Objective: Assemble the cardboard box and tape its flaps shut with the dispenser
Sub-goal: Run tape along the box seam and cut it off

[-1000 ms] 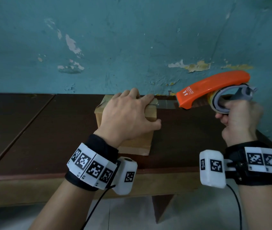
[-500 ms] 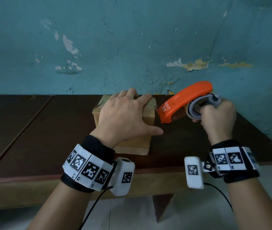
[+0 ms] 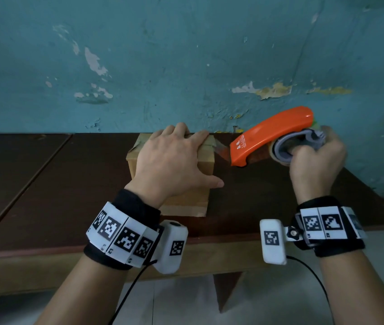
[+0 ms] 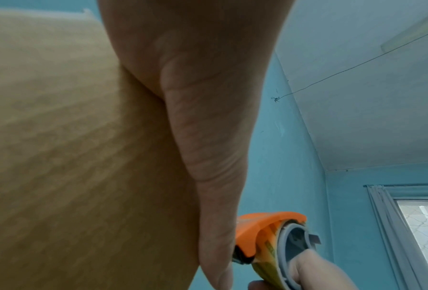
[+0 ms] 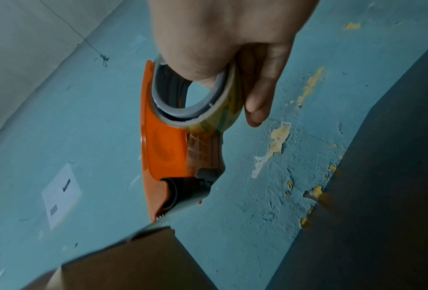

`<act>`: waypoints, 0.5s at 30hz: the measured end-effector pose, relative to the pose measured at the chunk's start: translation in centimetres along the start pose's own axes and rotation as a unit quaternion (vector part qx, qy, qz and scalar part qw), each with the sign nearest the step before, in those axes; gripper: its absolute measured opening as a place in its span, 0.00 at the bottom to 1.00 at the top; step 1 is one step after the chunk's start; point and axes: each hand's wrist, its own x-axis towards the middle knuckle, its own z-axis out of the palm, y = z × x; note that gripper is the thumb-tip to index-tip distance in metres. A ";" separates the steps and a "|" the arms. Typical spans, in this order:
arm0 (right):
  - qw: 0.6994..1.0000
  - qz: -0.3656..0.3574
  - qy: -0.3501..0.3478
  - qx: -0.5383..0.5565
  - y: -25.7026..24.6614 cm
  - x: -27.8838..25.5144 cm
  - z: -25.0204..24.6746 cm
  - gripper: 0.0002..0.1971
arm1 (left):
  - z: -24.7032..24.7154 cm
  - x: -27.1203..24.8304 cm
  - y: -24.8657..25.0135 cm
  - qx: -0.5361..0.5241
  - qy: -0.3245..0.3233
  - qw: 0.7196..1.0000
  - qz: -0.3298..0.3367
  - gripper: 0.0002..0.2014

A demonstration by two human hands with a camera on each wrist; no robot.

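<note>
A small cardboard box (image 3: 206, 164) stands on the dark wooden table (image 3: 45, 184) near the wall. My left hand (image 3: 174, 160) lies flat on its top with fingers spread, thumb down the right side; the left wrist view shows the palm against the box (image 4: 58, 157). My right hand (image 3: 315, 165) grips the orange tape dispenser (image 3: 270, 134) by its roll, just right of the box and above the table. A strip of clear tape (image 3: 221, 148) runs from the dispenser's mouth to the box's top right edge. In the right wrist view the dispenser (image 5: 163, 153) points at the box corner (image 5: 138, 261).
A peeling teal wall (image 3: 186, 66) rises right behind the table. The table's front edge (image 3: 45, 254) is close to my wrists, with tiled floor (image 3: 186, 306) below. Bare table surface extends to the left of the box.
My right hand swung the dispenser in close to the box half a second ago and has now pulled it back right and up, drawing tape out. The left hand stayed on the box.
</note>
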 end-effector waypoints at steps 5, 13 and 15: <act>0.999 -0.020 -0.042 -0.013 0.7 -0.4 0.6 0.14 | 0.0 0.0 0.0 0.003 -0.002 1.000 0.002 0.56; 0.994 -0.072 -0.074 -0.029 0.7 -1.5 1.8 0.11 | 0.0 0.1 -0.1 0.001 -0.007 1.000 0.006 0.57; 0.993 -0.076 -0.075 -0.043 0.7 -1.4 2.0 0.11 | 0.0 0.1 0.0 -0.001 -0.007 1.000 0.007 0.57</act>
